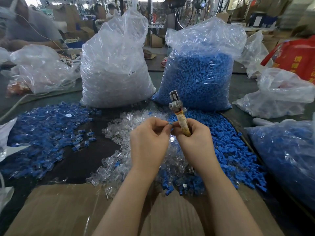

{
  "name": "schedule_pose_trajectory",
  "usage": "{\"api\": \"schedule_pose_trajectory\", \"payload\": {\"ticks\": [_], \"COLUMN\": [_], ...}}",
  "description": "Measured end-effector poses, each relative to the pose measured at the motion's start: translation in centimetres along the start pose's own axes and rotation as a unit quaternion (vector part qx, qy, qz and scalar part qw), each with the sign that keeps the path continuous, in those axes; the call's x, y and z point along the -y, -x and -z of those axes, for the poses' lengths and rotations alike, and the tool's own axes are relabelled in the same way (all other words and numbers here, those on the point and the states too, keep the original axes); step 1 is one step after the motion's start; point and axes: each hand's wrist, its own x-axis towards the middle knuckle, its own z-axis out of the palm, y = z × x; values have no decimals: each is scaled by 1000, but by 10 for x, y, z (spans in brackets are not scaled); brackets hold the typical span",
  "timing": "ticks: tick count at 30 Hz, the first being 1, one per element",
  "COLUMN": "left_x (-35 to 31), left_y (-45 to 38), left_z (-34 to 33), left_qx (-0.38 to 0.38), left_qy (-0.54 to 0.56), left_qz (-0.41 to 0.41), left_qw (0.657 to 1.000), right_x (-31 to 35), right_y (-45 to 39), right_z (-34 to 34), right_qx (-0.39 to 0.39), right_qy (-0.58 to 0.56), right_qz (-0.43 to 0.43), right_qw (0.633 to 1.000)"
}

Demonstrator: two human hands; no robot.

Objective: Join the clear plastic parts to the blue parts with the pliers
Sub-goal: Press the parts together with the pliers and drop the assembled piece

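My right hand (192,138) grips the pliers (177,108) by their tape-wrapped handles, metal jaws pointing up and away. My left hand (150,137) pinches a small blue part (170,123) between thumb and forefinger, right beside the fingers of my right hand. Both hands hover above a heap of clear plastic parts (119,160). Loose blue parts (226,147) are piled to the right of the hands. A spread of joined blue-and-clear pieces (47,132) covers the table at the left.
Two tall plastic bags stand behind the heaps: one of clear parts (115,65), one of blue parts (199,74). Another bag of blue pieces (286,155) lies at the right. Cardboard (64,210) covers the near edge. Another person (25,26) sits at the far left.
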Motion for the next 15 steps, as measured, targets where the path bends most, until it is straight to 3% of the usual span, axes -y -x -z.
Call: {"api": "schedule_pose_trajectory", "payload": {"ticks": [4, 8, 15], "left_x": [6, 7, 7], "left_y": [-4, -10, -13], "left_z": [0, 4, 7], "left_qx": [-2, -1, -18], "left_qy": [75, 208, 276], "left_qz": [51, 117, 108], "left_qw": [996, 971, 955], "right_x": [0, -4, -4], "right_y": [-3, -4, -2], "right_z": [7, 17, 24], "right_qx": [38, 76, 173], "right_qy": [-4, 48, 93], "right_qz": [-12, -31, -31], "right_qw": [999, 995, 980]}}
